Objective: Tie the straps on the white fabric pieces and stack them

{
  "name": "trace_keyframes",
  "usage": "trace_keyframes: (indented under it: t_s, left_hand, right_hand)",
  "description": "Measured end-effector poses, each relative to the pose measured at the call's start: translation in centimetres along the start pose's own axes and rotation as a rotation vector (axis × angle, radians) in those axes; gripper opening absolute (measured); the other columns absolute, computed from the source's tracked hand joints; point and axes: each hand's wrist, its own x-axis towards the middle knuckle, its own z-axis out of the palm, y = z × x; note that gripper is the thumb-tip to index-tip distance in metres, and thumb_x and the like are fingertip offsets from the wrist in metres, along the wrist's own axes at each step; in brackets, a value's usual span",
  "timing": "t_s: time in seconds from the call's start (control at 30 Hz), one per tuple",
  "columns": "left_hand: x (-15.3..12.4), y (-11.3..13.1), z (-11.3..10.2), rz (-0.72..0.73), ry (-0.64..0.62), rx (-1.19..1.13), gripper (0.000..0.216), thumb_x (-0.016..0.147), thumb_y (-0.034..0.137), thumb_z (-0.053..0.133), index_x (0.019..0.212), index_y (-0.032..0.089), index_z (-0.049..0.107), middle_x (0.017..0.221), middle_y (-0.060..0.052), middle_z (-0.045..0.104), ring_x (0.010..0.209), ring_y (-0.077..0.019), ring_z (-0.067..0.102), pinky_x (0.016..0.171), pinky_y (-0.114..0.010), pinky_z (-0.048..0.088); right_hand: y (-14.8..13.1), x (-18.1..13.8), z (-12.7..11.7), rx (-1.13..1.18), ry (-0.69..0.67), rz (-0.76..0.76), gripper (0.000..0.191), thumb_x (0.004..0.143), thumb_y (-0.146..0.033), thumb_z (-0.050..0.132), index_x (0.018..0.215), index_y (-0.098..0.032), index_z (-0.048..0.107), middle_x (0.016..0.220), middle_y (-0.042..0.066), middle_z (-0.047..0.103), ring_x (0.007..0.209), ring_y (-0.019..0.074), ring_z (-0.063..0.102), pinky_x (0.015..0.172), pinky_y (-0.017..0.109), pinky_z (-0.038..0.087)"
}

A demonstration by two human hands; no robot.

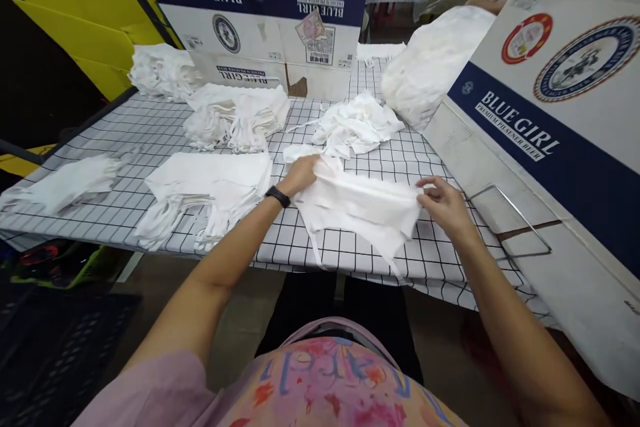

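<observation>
A white cloth piece (360,203) with dangling strings lies stretched on the checked tablecloth (300,247) in front of me. My left hand (300,175), with a black band on its wrist, pinches the cloth's left end, fingers closed on it. At the right end, my right hand (443,203) grips the fabric's edge with curled fingers. A loose heap of white cloth pieces (357,123) sits just behind the held piece.
Stacks of white cloth pieces lie at left (210,187), far left (70,183) and behind (237,117). Blue Girl cardboard boxes stand at the back (260,7) and right (550,133). A wire loop (520,220) rests at the right edge. A bulging white bag (430,63) sits behind.
</observation>
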Motion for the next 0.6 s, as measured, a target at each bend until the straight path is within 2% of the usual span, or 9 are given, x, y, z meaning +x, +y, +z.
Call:
trace_keyframes:
  t_s: [0.13,0.23,0.33,0.4,0.47,0.53,0.6]
  left_hand:
    - [1.9,-1.7,-1.0,-0.044,0.193,0.046,0.068,0.070,-0.003,0.047,0.136,0.011,0.058,0.132,-0.018,0.067,0.126,-0.0339,0.063,0.110,-0.049,0.049]
    - [0.1,-1.4,-1.6,-0.026,0.320,-0.015,0.052,0.075,0.000,0.048,0.122,0.016,0.064,0.113,-0.012,0.073,0.107,-0.0287,0.068,0.101,-0.045,0.054]
    - [-4.6,0.2,-3.0,-0.033,0.348,-0.271,0.032,0.083,0.011,0.055,0.111,0.021,0.067,0.098,-0.005,0.073,0.091,-0.0214,0.069,0.090,-0.037,0.058]
    - [-8.4,1.6,-4.3,-0.015,0.309,-0.499,0.019,0.085,0.020,0.063,0.103,0.022,0.069,0.101,-0.005,0.073,0.091,-0.0198,0.069,0.085,-0.034,0.060]
    - [-11.8,3.0,-5.7,-0.032,0.278,-0.627,0.016,0.082,0.025,0.072,0.099,0.024,0.071,0.099,-0.004,0.073,0.090,-0.0200,0.070,0.084,-0.033,0.061]
    - [-14.0,3.9,-6.6,-0.056,0.266,-0.707,0.016,0.080,0.026,0.077,0.095,0.026,0.073,0.096,-0.003,0.072,0.087,-0.0196,0.070,0.080,-0.032,0.061]
    - [-14.4,3.9,-6.6,-0.080,0.264,-0.745,0.016,0.078,0.025,0.078,0.093,0.026,0.073,0.094,-0.003,0.072,0.086,-0.0189,0.069,0.078,-0.031,0.060]
  right_hand:
    - [-0.4,3.2,3.8,0.003,0.094,0.044,0.035,0.067,-0.021,0.063,0.101,-0.024,0.059,0.069,-0.004,0.059,0.058,0.0131,0.051,0.055,0.025,0.037]
    - [-0.8,3.2,3.5,0.095,0.091,0.063,0.038,0.067,-0.020,0.064,0.104,-0.025,0.057,0.068,-0.005,0.058,0.058,0.0132,0.051,0.054,0.025,0.038]
    - [-1.5,0.6,0.6,0.149,0.058,0.069,0.039,0.067,-0.021,0.070,0.104,-0.025,0.060,0.069,-0.004,0.058,0.059,0.0136,0.053,0.054,0.025,0.040]
    - [-2.1,-1.9,-2.2,0.164,0.049,0.084,0.040,0.065,-0.020,0.076,0.103,-0.026,0.062,0.073,-0.002,0.062,0.063,0.0157,0.059,0.056,0.026,0.046]
    - [-2.8,-4.3,-4.9,0.193,0.032,0.105,0.042,0.064,-0.018,0.080,0.102,-0.027,0.063,0.076,0.000,0.066,0.067,0.0185,0.063,0.058,0.029,0.050]
    - [-3.3,-5.7,-7.0,0.221,0.007,0.098,0.043,0.062,-0.017,0.083,0.099,-0.028,0.064,0.072,0.000,0.066,0.063,0.0191,0.063,0.055,0.029,0.049]
    - [-3.4,-5.6,-7.8,0.221,0.000,0.084,0.045,0.060,-0.015,0.084,0.098,-0.028,0.064,0.071,0.000,0.066,0.061,0.0185,0.062,0.053,0.029,0.048]
